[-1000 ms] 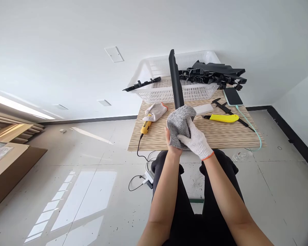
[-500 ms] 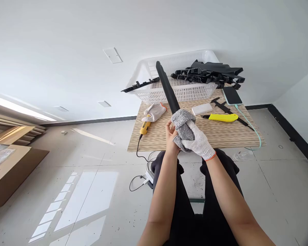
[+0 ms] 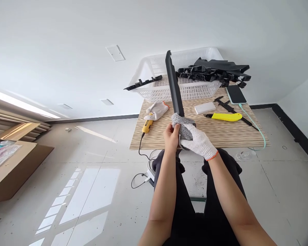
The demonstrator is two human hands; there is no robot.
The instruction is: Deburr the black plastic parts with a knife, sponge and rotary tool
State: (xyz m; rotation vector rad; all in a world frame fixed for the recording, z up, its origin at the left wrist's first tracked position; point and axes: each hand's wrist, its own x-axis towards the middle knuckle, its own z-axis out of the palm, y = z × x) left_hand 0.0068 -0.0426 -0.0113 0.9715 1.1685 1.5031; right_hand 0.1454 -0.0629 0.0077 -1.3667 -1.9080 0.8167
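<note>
A long black plastic trim piece (image 3: 174,85) points up and away from me, its near end wrapped in a grey cloth (image 3: 187,132). My right hand (image 3: 197,141), in a white knit glove with an orange cuff, is closed around the cloth and the part inside it. Bare, my left hand (image 3: 171,136) grips the same end from the left, thumb on the cloth. The part's lower end is hidden by cloth and hands. Left of it on the table lie a second white glove (image 3: 159,110) and a yellow corded tool (image 3: 147,126), partly under the glove.
Behind stands a white plastic basket (image 3: 154,95) with several black trim parts (image 3: 210,70) at its right and one (image 3: 143,83) across its left rim. On the striped table (image 3: 220,136) lie a white box-like object (image 3: 204,108), calipers (image 3: 224,104), a yellow utility knife (image 3: 226,117) and a cabled phone (image 3: 236,94).
The trim piece now stands more upright, its far end shifted right and up. My left thumb has moved onto the cloth, which is bunched differently. The whole view has shifted slightly.
</note>
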